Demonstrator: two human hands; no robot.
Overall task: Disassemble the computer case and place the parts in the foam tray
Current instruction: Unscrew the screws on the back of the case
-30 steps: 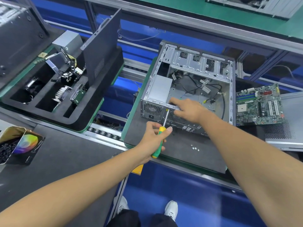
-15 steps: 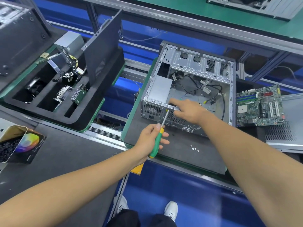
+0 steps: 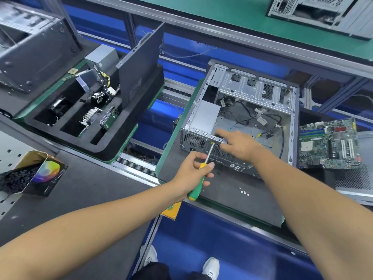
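An open grey computer case (image 3: 256,93) lies on its side on a dark pallet, loose cables and a silver power supply (image 3: 204,117) inside. My left hand (image 3: 191,171) grips a green-and-yellow screwdriver (image 3: 198,182); its tip touches the case's rear panel near the power supply. My right hand (image 3: 237,144) rests on the rear top edge of the case, index finger stretched toward the power supply. The black foam tray (image 3: 96,146) sits to the left and holds a heatsink, a drive, cables and a side panel.
A motherboard (image 3: 329,144) lies right of the case on a grey panel. Several loose screws (image 3: 244,192) lie on the pallet in front of the case. A box of black screws (image 3: 26,174) stands at the left. Another case (image 3: 30,51) is at the far left.
My left hand shifted its grip on the screwdriver handle, turning it while the tip stayed on the rear panel. My right hand stayed on the case edge.
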